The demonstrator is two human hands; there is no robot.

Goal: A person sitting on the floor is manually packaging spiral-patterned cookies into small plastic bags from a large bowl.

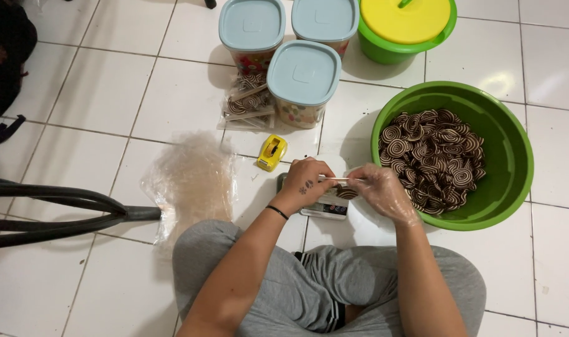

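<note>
Two hands meet over a small kitchen scale [325, 205] on the white tiled floor [97, 106], between the knees of a person seated cross-legged in grey trousers. Green basin [508, 163], at the right within easy reach, is filled with brown-and-cream spiral cookies [433, 157]. Three square canisters with pale blue lids [304, 72] stand closed at the far side beside a green bucket with a yellow lid [407, 19]; filled cookie packets [250, 100] lie against them. Stack of clear plastic bags [194, 181] lies at the left, apparently as supply. Yellow tape dispenser [271, 152] sits just beyond the scale. Right hand [381, 190], in a thin clear glove, presumably for handling food, and bare left hand [304, 182] are both pinched shut on the top edge of a small clear cookie packet [345, 188], held flat and taut above the scale; a few spiral cookies show through its lower part
</note>
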